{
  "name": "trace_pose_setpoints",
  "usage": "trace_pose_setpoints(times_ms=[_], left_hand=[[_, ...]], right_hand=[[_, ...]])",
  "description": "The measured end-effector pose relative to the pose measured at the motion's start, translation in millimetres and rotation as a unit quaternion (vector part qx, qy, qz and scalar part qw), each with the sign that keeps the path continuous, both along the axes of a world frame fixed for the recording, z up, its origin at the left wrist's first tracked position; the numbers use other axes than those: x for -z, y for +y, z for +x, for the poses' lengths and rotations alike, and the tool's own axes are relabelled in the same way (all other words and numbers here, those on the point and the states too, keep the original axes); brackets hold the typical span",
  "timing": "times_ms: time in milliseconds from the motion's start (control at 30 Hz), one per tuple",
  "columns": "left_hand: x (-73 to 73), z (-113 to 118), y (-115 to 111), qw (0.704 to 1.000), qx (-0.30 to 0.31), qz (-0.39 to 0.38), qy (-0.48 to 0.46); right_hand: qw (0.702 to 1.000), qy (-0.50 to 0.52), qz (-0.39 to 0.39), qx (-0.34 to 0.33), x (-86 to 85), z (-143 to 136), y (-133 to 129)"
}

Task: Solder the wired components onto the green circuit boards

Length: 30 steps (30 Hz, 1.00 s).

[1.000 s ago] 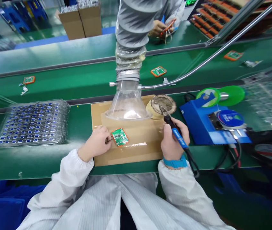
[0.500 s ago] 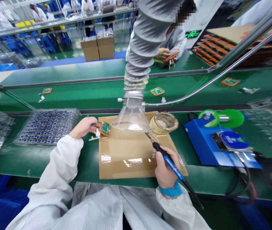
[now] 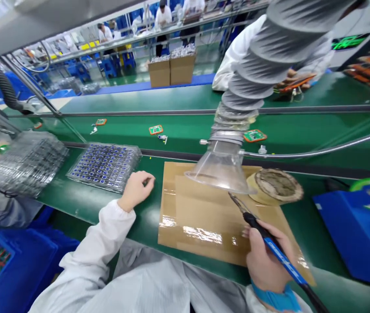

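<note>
Soldering iron (image 3: pixel 278 252) gripped in right hand (image 3: pixel 262 266), long axis slanting from near right to far left over cardboard (image 3: pixel 201 208), with left hand (image 3: pixel 135 191) curled, contents hidden, just right of tray (image 3: pixel 103 164).

The person's right hand (image 3: pixel 266 266) grips a soldering iron (image 3: pixel 279 254), its tip above a cardboard sheet (image 3: pixel 198 208), near a clear funnel (image 3: pixel 219 167) and a round pot (image 3: pixel 259 192). The left hand (image 3: pixel 137 190) curls beside a plastic tray (image 3: pixel 128 167) of blue parts (image 3: pixel 102 163); whether they touch is unclear. Beyond, circuit boards (image 3: pixel 156 129) lie on a green strip (image 3: pixel 191 132). Across it, a co-worker's hand (image 3: pixel 290 76) holds something orange (image 3: pixel 299 82).
</note>
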<state>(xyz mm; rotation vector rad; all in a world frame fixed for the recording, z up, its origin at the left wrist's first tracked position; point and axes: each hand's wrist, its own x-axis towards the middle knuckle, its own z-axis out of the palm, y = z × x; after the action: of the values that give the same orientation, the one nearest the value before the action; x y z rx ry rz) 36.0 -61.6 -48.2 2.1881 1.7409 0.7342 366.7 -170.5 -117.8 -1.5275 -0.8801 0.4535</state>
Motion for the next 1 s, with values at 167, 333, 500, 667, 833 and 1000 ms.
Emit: trace_pose_setpoints(times_ms=[167,333,500,667,833,1000], left_hand=[[-25.3,-92.3,50.2,0.972,-0.17,0.014,0.165],[-29.3,-132.7,83.2,0.945,-0.174,-0.012,0.276],[-29.8,-130.3,92.9,0.944,-0.147,-0.026,0.295],[-37.7,-133.2,101.0,0.945,-0.132,-0.049,0.294],[-49.3,-133.5,97.1,0.953,-0.11,-0.052,0.276],[-62.5,-105.2,90.7,0.995,-0.086,0.02,0.041]], right_hand=[[1.0,0.009,-0.01,0.003,-4.4,-4.0,0.6],[1.0,-0.002,-0.012,0.003,-9.6,-4.9,1.0],[1.0,0.005,-0.006,-0.001,-10.4,-5.6,1.5],[1.0,-0.003,-0.018,-0.001,-10.6,-6.0,0.6],[1.0,0.002,-0.019,-0.005,-6.2,-1.5,-1.8],[0.996,-0.072,0.033,0.031,-12.7,9.8,0.3]])
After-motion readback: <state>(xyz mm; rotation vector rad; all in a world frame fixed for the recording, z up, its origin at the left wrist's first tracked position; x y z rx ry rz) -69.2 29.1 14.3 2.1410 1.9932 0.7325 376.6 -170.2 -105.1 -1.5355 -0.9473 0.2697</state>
